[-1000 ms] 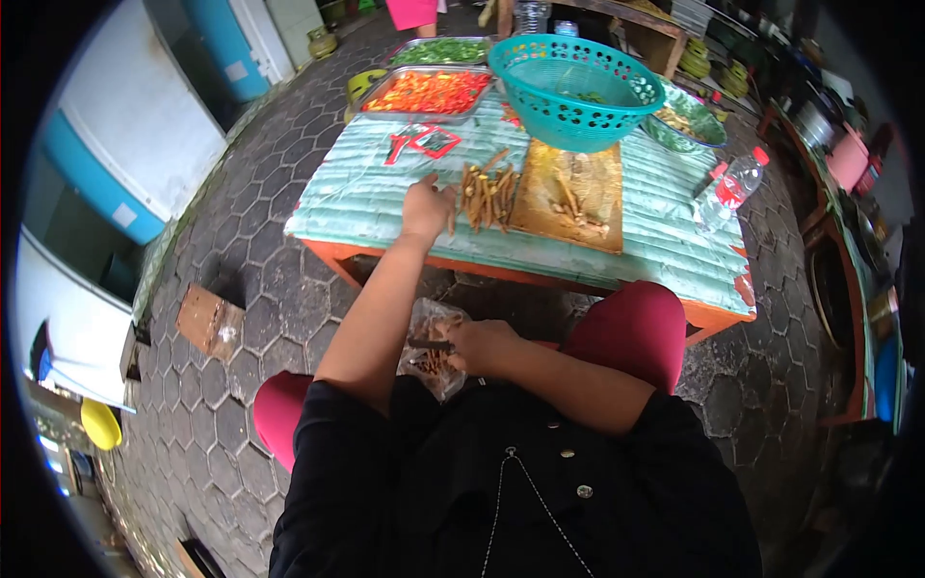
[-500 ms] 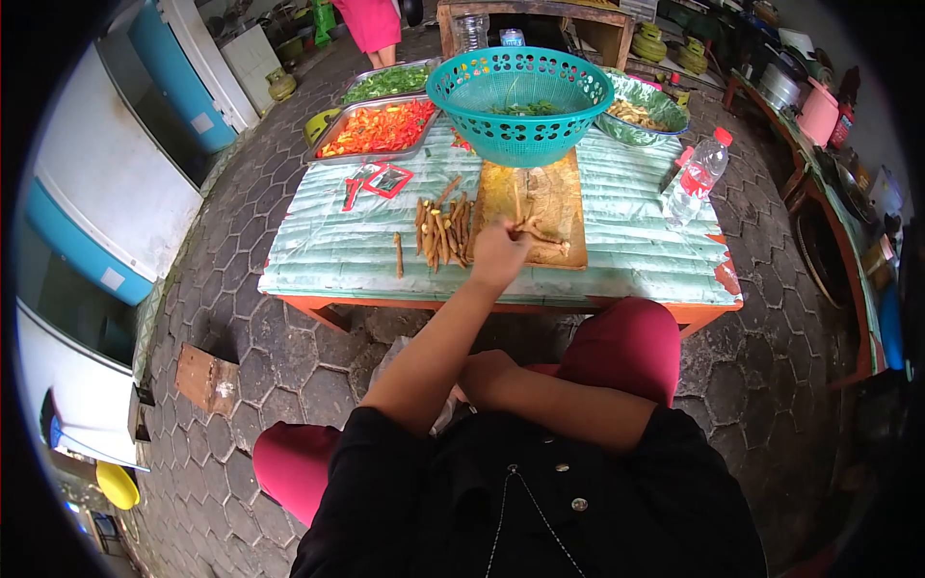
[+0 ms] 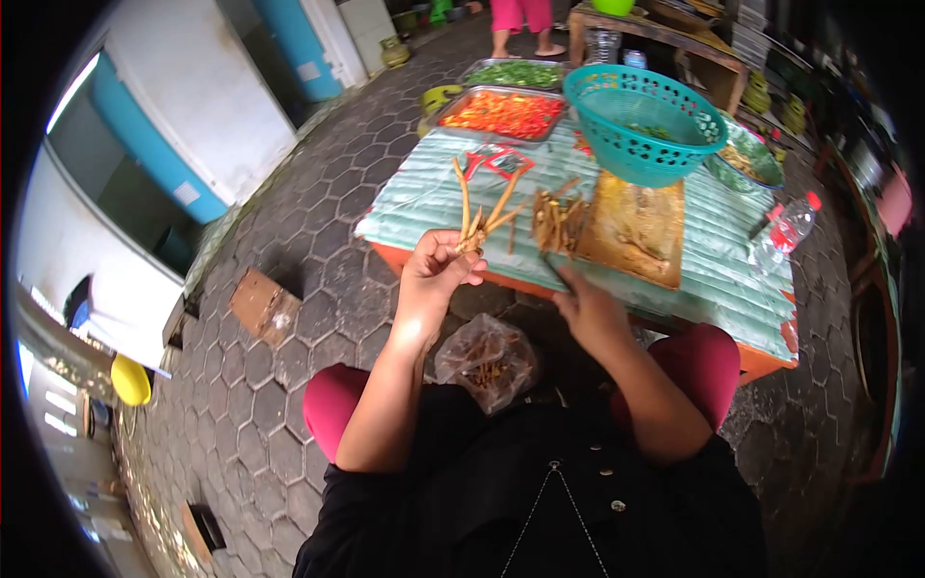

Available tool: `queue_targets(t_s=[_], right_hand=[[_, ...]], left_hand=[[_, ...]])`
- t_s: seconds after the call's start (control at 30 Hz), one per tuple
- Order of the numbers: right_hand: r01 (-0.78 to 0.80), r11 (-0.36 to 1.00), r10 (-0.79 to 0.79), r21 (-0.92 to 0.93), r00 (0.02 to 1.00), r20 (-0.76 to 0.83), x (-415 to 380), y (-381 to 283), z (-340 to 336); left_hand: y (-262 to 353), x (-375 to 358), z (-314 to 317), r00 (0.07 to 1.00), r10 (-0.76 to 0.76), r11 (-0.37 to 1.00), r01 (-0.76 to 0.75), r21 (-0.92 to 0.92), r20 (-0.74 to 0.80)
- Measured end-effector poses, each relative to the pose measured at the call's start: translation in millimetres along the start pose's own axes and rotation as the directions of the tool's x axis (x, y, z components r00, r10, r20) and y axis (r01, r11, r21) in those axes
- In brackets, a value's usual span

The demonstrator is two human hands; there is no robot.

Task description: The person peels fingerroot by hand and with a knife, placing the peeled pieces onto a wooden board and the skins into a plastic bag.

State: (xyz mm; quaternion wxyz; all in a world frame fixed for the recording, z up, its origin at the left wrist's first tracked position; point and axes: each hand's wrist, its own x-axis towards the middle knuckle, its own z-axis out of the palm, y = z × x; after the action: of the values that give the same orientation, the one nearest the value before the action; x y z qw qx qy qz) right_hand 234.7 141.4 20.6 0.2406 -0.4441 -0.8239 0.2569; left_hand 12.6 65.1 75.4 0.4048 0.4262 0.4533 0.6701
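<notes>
My left hand (image 3: 441, 275) is raised in front of the table, its fingers closed round the base of a fingerroot (image 3: 470, 231), a tan cluster whose long prongs point upward. In my right hand (image 3: 593, 310), near the table's front edge, is a knife (image 3: 554, 272); its dark blade is smeared by motion. A pile of loose finger-like roots (image 3: 557, 222) lies left of the worn wooden cutting board (image 3: 626, 207). Another branched root (image 3: 644, 252) rests on the board.
A teal colander (image 3: 641, 144) stands behind the board. Trays of chopped red chillies (image 3: 503, 113) and chopped greens (image 3: 515, 73) are at the back left. A plastic bottle (image 3: 785, 236) stands right. Below hangs or sits a clear bag of scraps (image 3: 485, 361). Another person's legs (image 3: 520, 24) show beyond.
My left hand has come off the board with the fingerroot, moving left and toward me. My right hand has risen from my lap to the table edge with a knife. The view has turned left.
</notes>
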Motion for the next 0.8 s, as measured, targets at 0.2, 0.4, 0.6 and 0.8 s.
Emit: queue_targets(t_s=[0.2,0.4,0.6,0.8], right_hand=[[0.431,0.864,-0.336,0.261,0.878,-0.341,-2.4,-39.1,14.3],[0.608,0.773,-0.535,0.179,0.778,-0.331,-15.9,-73.3,32.1],[0.635,0.744,-0.533,0.207,0.752,-0.388,-11.4,-83.9,48.9],[0.583,0.807,-0.559,0.092,0.805,-0.198,-14.2,-98.5,47.5]], left_hand=[[-1.2,-48.9,-33.8,0.993,0.113,0.993,-0.112,0.029,-0.043],[-8.3,-71.8,-46.2,0.995,0.060,0.998,-0.057,0.035,-0.081],[-3.2,-84.8,-55.1,0.997,0.008,1.000,-0.010,-0.027,-0.077],[-13.2,-88.9,-64.0,0.998,-0.005,0.998,0.001,-0.068,-0.064]])
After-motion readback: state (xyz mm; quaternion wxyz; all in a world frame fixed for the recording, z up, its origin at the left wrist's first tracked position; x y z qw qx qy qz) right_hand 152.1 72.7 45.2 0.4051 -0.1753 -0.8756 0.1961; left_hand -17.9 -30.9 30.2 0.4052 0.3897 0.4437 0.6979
